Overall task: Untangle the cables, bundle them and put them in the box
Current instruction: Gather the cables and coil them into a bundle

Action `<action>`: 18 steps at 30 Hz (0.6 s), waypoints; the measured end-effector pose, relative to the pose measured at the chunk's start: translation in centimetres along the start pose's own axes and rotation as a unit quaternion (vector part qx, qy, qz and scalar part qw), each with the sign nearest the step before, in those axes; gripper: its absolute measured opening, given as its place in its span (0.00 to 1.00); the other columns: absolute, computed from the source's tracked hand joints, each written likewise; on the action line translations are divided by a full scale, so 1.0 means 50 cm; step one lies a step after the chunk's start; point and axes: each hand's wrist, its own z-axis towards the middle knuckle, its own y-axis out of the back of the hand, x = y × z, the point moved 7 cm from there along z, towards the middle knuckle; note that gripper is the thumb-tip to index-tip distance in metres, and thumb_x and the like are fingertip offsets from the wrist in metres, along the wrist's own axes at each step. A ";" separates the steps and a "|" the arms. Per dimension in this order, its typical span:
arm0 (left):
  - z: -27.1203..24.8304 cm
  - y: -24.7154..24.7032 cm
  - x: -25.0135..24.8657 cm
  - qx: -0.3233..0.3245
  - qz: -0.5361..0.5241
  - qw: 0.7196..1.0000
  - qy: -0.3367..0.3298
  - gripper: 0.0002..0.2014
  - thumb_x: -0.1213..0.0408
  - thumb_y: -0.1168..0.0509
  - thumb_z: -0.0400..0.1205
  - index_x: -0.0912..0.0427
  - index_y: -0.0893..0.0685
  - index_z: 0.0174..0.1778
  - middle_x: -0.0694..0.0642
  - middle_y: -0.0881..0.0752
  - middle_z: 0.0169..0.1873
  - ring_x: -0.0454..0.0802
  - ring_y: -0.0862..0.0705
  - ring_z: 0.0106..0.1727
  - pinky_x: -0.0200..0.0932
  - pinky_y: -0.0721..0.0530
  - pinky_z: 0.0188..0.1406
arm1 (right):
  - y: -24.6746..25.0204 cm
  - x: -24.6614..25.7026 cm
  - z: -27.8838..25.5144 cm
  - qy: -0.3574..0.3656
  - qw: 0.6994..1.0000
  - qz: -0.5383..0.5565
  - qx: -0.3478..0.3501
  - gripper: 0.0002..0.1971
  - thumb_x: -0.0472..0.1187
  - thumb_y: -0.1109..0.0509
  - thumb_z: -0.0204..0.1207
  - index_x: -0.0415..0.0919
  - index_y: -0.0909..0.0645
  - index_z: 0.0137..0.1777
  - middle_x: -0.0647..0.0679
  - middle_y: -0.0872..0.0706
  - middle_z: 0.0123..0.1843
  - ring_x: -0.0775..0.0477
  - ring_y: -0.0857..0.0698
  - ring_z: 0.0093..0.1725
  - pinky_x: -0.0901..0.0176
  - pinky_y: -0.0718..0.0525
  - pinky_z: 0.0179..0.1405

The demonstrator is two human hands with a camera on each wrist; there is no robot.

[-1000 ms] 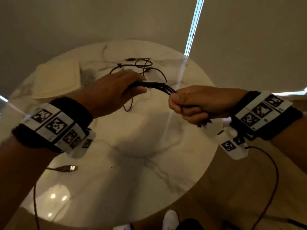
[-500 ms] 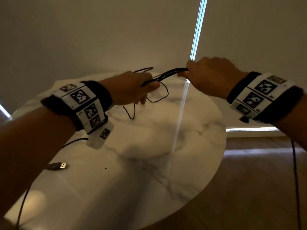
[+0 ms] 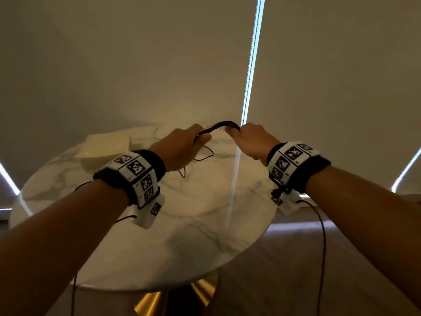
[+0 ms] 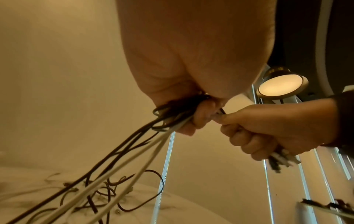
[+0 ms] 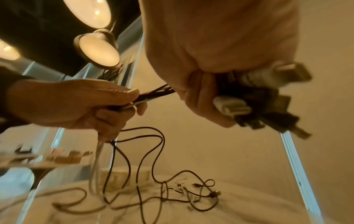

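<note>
A bundle of black and white cables [image 3: 218, 126] arches between my two hands above the far side of the round marble table [image 3: 205, 236]. My left hand [image 3: 182, 147] grips the bundle [image 4: 172, 115] in its fist, and long strands hang from it down to the tabletop [image 5: 157, 189]. My right hand [image 3: 248, 139] grips the other end, with several USB plugs [image 5: 258, 97] sticking out of the fist. The cream box [image 3: 102, 149] sits at the table's far left, beside my left hand.
Loose cable ends and plugs [image 5: 210, 194] lie tangled on the table under my hands. Closed blinds [image 3: 159, 65] stand right behind the table, with a bright gap [image 3: 250, 76]. Wrist-device leads [image 3: 321, 247] hang off both arms. Wooden floor [image 3: 319, 281] lies to the right.
Both hands have lifted the bundle up and away over the table's far side. The hands now sit closer together, and the cable between them bows upward.
</note>
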 end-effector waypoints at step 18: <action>-0.085 0.006 -0.029 0.070 -0.012 0.996 0.046 0.14 0.44 0.47 0.88 0.51 0.26 0.56 0.43 0.11 0.45 0.42 0.15 0.40 0.42 0.19 0.36 | -0.042 0.070 -0.085 -0.154 0.828 0.539 0.011 0.27 0.64 0.40 0.85 0.49 0.39 0.29 0.53 0.40 0.21 0.53 0.44 0.17 0.65 0.44 0.15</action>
